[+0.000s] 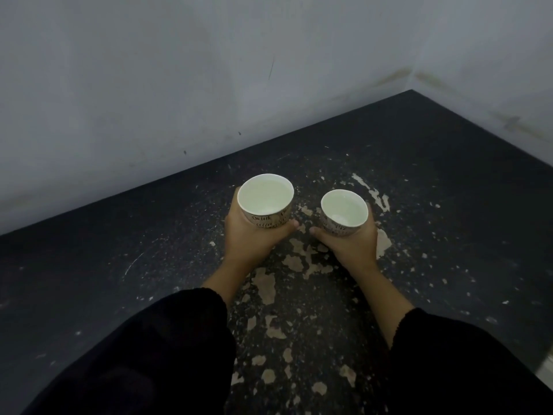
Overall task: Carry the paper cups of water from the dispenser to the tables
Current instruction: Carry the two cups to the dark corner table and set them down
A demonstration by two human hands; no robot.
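Observation:
Two white paper cups with dark lettering are filled with water. My left hand wraps around the left cup, and my right hand wraps around the right cup. Both cups are upright, side by side and a little apart, over the worn black table. Whether their bottoms touch the tabletop is hidden by my hands. Black sleeves cover both forearms.
The black tabletop has many patches of chipped paint showing pale wood. It fits into a corner of grey walls: one wall runs along its far left edge, another along its right edge. Bare tabletop lies on both sides of the cups.

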